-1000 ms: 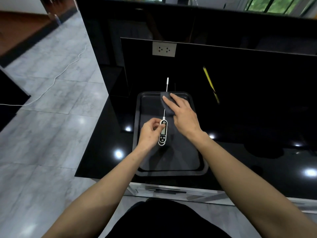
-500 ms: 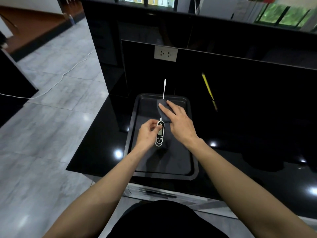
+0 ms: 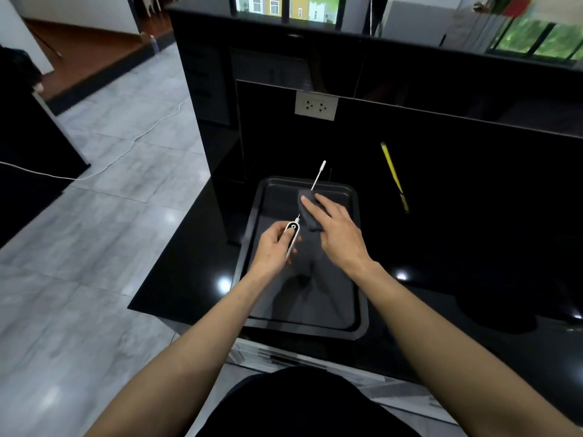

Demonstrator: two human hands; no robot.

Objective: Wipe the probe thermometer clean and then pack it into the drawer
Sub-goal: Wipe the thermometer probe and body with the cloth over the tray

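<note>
My left hand (image 3: 273, 249) grips the white-and-black body of the probe thermometer (image 3: 291, 234) over a black tray (image 3: 252, 234). Its thin metal probe runs up and right under a folded dark cloth (image 3: 307, 212), and the white probe tip sticks out past the tray's far rim. My right hand (image 3: 336, 230) lies on the cloth with fingers extended, pressing it around the probe. The middle of the probe is hidden by the cloth. A drawer front (image 3: 268, 357) shows just below the counter edge.
The tray sits on a glossy black counter (image 3: 441, 263) with a raised black back panel bearing a white power socket (image 3: 315, 106). A yellow stick (image 3: 392, 171) lies to the right. Grey tiled floor (image 3: 79, 263) with a white cable lies left.
My left hand has turned the thermometer so its display faces sideways and pulled it slightly toward me. My right hand with the cloth sits further along the probe.
</note>
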